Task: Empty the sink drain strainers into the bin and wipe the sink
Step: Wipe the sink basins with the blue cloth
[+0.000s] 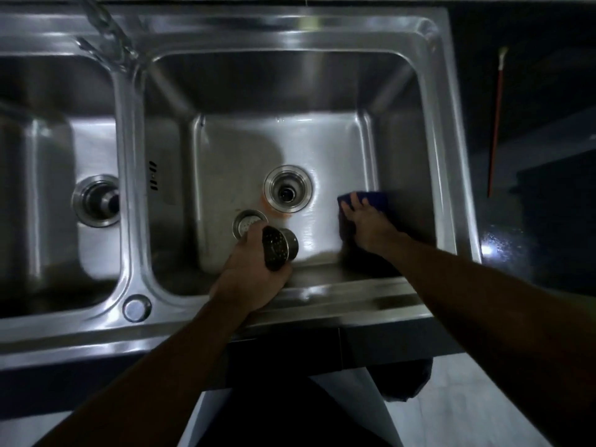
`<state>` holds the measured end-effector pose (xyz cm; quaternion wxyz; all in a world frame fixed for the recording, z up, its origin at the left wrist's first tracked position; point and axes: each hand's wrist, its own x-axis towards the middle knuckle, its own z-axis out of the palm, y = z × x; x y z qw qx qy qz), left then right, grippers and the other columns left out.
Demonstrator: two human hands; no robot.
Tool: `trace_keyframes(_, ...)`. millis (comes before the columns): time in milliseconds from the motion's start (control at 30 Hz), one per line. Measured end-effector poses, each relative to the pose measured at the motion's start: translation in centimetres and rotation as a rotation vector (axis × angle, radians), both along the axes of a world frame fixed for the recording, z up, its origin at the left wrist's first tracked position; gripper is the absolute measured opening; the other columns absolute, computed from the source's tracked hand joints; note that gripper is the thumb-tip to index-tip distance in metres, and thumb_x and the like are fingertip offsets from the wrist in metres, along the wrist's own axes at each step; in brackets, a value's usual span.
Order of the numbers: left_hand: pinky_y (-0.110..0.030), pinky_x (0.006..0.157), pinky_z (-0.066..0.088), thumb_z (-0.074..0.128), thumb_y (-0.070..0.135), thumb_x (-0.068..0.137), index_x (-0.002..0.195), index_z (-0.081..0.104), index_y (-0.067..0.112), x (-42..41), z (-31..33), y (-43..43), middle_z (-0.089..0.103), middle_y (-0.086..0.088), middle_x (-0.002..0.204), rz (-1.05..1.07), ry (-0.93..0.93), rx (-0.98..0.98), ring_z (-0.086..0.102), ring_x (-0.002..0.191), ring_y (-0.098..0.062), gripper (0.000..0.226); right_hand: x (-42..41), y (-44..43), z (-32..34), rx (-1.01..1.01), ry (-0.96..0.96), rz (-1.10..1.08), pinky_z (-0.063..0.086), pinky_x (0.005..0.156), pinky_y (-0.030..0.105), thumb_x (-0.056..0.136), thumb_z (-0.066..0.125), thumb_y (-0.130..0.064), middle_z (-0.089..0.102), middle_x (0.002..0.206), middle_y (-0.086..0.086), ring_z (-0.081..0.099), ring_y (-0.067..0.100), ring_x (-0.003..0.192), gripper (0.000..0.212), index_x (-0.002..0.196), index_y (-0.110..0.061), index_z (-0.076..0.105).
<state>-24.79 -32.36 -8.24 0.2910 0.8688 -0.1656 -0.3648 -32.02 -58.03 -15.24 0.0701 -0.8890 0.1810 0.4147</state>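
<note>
While the head cam looks straight down into the double sink, my left grip is clenched around the strainer. It's a small perforated steel cup, and I've got it over the front part of the right basin, tipped on its side so the holed bottom faces back toward me. Just past my fingertips there's another round piece with holes. Honestly I can't tell if it's lying on the basin floor or is part of what I'm holding.

My right grip isn't clenched at all. The fingers are spread out flat, pressing a blue cloth down where the basin floor meets the right wall.

Between the two grips the drain of this basin sits open, with nothing in it. There's an orange stain smeared along its near-left edge.

Over in the left basin the drain fitting has something seated in it. The faucet comes in blurry from the top left, over the divider between the basins. A round cap sits on the front rim near that divider.

To the right of the sink, the dark counter has a thin red-handled stick lying on it, well apart from everything else.
</note>
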Motion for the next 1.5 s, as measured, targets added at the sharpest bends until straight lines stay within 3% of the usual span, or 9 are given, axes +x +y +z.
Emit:
trace_keyframes(267, -0.036, 0.094, 0.054, 0.079, 0.036, 0.071, 0.130, 0.044, 0.032, 0.2, 0.4, 0.3, 0.066, -0.004, 0.118, 0.021, 0.016, -0.037, 0.065, 0.106, -0.025, 0.069, -1.5, 2.4, 3.2, 0.263, 0.061, -0.214, 0.053, 0.095, 0.036, 0.084, 0.066, -0.031, 0.067, 0.121, 0.001, 0.062, 0.023, 0.108, 0.031, 0.114, -0.025, 0.073)
trace_keyframes(433, -0.032, 0.095, 0.055, 0.083, 0.039, 0.065, 0.121, 0.055, 0.038, 1.6, 0.9, 0.1, 0.068, 0.005, 0.117, 0.121, 0.081, -0.155, 0.068, 0.104, -0.014, 0.063, -2.0, 5.2, 6.5, 0.626, -0.458, -0.873, 0.054, 0.077, 0.014, 0.080, 0.072, -0.008, 0.075, 0.103, -0.014, 0.069, -0.002, 0.081, 0.041, 0.103, -0.041, 0.075)
trace_keyframes(600, -0.028, 0.091, 0.057, 0.088, 0.027, 0.073, 0.108, 0.068, 0.048, 2.3, 1.5, -2.1, 0.075, 0.016, 0.104, 0.179, 0.276, -0.341, 0.072, 0.098, -0.003, 0.046, -2.8, 9.2, 9.8, 1.005, -0.797, -1.235, 0.060, 0.084, 0.032, 0.082, 0.059, -0.001, 0.077, 0.111, -0.004, 0.073, 0.017, 0.096, 0.057, 0.120, -0.042, 0.070)
trace_keyframes(733, -0.040, 0.100, 0.056, 0.084, 0.017, 0.077, 0.106, 0.075, 0.030, 2.8, 2.2, -3.3, 0.078, 0.000, 0.106, 0.332, 0.423, -0.409, 0.073, 0.105, -0.019, 0.033, -4.1, 9.9, 10.7, 1.023, -0.828, -1.213, 0.056, 0.097, 0.049, 0.081, 0.056, 0.002, 0.075, 0.116, 0.002, 0.071, 0.030, 0.108, 0.062, 0.132, -0.032, 0.065)
trace_keyframes(900, -0.042, 0.103, 0.053, 0.076, 0.019, 0.086, 0.125, 0.069, 0.012, 2.5, 2.4, -4.4, 0.074, -0.009, 0.119, 0.359, 0.661, -0.408, 0.070, 0.113, -0.025, 0.040, -3.2, 8.1, 10.8, 0.963, -0.845, -1.235, 0.055, 0.080, 0.068, 0.084, 0.057, 0.004, 0.076, 0.105, 0.017, 0.070, 0.047, 0.092, 0.063, 0.130, -0.039, 0.065)
trace_keyframes(1100, -0.027, 0.080, 0.059, 0.079, 0.026, 0.083, 0.111, 0.074, 0.009, 4.0, 1.7, -6.4, 0.076, -0.011, 0.111, 0.471, 0.702, -0.441, 0.074, 0.105, -0.024, 0.033, -4.6, 7.6, 11.0, 0.805, -0.903, -1.001, 0.057, 0.084, 0.025, 0.079, 0.063, 0.000, 0.074, 0.118, -0.008, 0.069, 0.002, 0.090, 0.067, 0.138, -0.032, 0.059)
trace_keyframes(1233, -0.028, 0.082, 0.060, 0.089, 0.032, 0.065, 0.097, 0.081, 0.014, 4.2, 1.2, -8.2, 0.077, -0.012, 0.111, 0.327, 0.794, -0.454, 0.073, 0.106, -0.023, 0.038, -6.4, 4.3, 10.4, 0.566, -0.915, -0.785, 0.047, 0.095, 0.007, 0.078, 0.067, 0.012, 0.067, 0.131, 0.004, 0.060, -0.019, 0.106, 0.065, 0.135, -0.017, 0.061)
trace_keyframes(1367, -0.029, 0.083, 0.059, 0.085, 0.049, 0.057, 0.092, 0.076, 0.040, 5.6, 0.4, -10.7, 0.078, 0.011, 0.102, 0.174, 0.521, -0.307, 0.074, 0.099, -0.010, 0.037, -8.7, 2.4, 10.0, 0.306, -0.830, -0.592, 0.039, 0.117, 0.039, 0.083, 0.065, 0.004, 0.054, 0.148, -0.001, 0.047, 0.008, 0.138, 0.062, 0.142, -0.015, 0.056)
trace_keyframes(1500, -0.021, 0.075, 0.055, 0.082, 0.048, 0.059, 0.103, 0.063, 0.047, 7.2, -1.1, -13.4, 0.067, 0.022, 0.101, -0.012, 0.140, -0.136, 0.067, 0.096, -0.004, 0.048, -9.7, 2.9, 9.4, 0.249, -0.839, -0.545, 0.033, 0.120, 0.044, 0.088, 0.066, -0.002, 0.040, 0.158, -0.002, 0.036, 0.016, 0.147, 0.066, 0.149, -0.017, 0.046)
